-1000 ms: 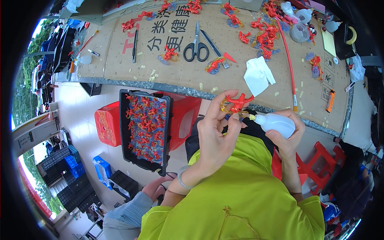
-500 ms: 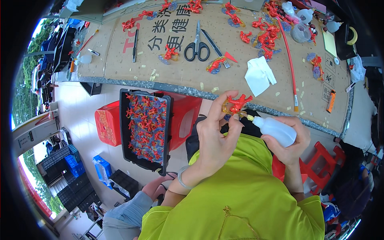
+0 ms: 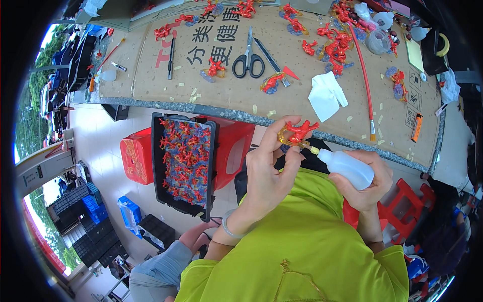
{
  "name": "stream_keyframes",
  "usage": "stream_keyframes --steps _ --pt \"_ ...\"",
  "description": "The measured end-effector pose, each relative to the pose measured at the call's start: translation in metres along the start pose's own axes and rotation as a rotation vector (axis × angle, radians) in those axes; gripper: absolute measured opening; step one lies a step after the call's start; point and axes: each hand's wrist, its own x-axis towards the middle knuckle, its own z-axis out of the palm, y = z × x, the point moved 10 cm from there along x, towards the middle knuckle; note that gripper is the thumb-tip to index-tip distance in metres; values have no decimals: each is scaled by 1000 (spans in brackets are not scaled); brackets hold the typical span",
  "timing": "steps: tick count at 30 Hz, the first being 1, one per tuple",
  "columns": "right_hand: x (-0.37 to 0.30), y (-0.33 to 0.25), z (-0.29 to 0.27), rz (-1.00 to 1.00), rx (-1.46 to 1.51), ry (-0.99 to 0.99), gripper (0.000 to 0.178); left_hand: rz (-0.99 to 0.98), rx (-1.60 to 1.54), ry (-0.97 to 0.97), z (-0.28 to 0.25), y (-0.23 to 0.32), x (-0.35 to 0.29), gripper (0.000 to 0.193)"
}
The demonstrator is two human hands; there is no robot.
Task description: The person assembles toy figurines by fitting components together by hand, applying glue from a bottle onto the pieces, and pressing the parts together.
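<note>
My left hand (image 3: pixel 269 173) pinches a small red figurine (image 3: pixel 301 132) with a clear yellow part at its base, held just off the table's front edge. A white squeeze bottle (image 3: pixel 347 167) lies in the grip of my right hand (image 3: pixel 370 181). Its thin yellowish nozzle points left and meets, or nearly meets, the underside of the figurine; whether they touch I cannot tell. Beyond my hands, a crumpled white tissue (image 3: pixel 326 95) rests on the cardboard-covered table (image 3: pixel 146 75). Another red figurine (image 3: pixel 273 82) lies nearby.
Scissors (image 3: pixel 248 60), a craft knife (image 3: pixel 270 59) and a long red brush (image 3: pixel 363 80) lie on the table. More red figurines (image 3: pixel 336 48) are piled at back right. Left of me, a black tray (image 3: pixel 157 173) full of figurines sits by red stools (image 3: pixel 137 156). Someone's leg (image 3: pixel 166 261) shows lower left.
Almost nothing differs. The bottle and my right hand have shifted very slightly, and the left hand keeps its pinch on the figurine.
</note>
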Motion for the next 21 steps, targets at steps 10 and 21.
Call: stream_keyframes --steps 10,21 --pt "-14 89 -56 279 369 195 38 -104 -328 -72 2 -5 5 39" --pt "-21 176 -118 262 85 602 38 -91 -383 -133 8 -7 2 40"
